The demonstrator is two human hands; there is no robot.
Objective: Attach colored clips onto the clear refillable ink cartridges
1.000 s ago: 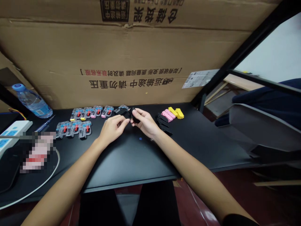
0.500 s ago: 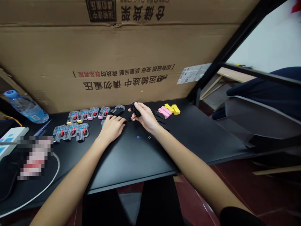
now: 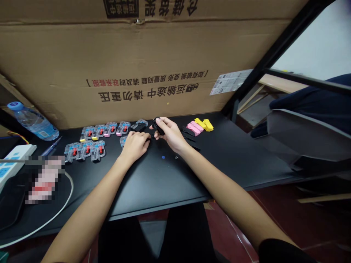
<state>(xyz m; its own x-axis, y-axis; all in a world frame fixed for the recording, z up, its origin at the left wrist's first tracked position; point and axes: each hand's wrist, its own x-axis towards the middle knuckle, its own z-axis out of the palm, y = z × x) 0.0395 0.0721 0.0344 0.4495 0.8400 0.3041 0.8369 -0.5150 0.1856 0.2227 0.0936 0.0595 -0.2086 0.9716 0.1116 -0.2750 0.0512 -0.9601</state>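
Observation:
My right hand (image 3: pixel 170 134) is closed round a small black part (image 3: pixel 158 127), held just above the black table (image 3: pixel 153 179). My left hand (image 3: pixel 136 143) rests on the table beside it, fingers curled, pinching a tiny dark piece that I cannot make out. Under its thumb side lies a clear cartridge (image 3: pixel 123 141). Another clear cartridge with a black end (image 3: pixel 139 125) lies just behind the hands.
Two rows of clear cartridges (image 3: pixel 94 140) lie to the left. Pink clips (image 3: pixel 194 128), yellow clips (image 3: pixel 205 124) and black clips (image 3: pixel 189 132) lie to the right. A cardboard box (image 3: pixel 137 65) walls the back. A water bottle (image 3: pixel 33 122), a power strip (image 3: pixel 11 160) and a white cable (image 3: pixel 55 212) are far left.
My left hand dropped from the black part to the table surface and stays there. The right hand keeps the black part and lifted it slightly toward the box.

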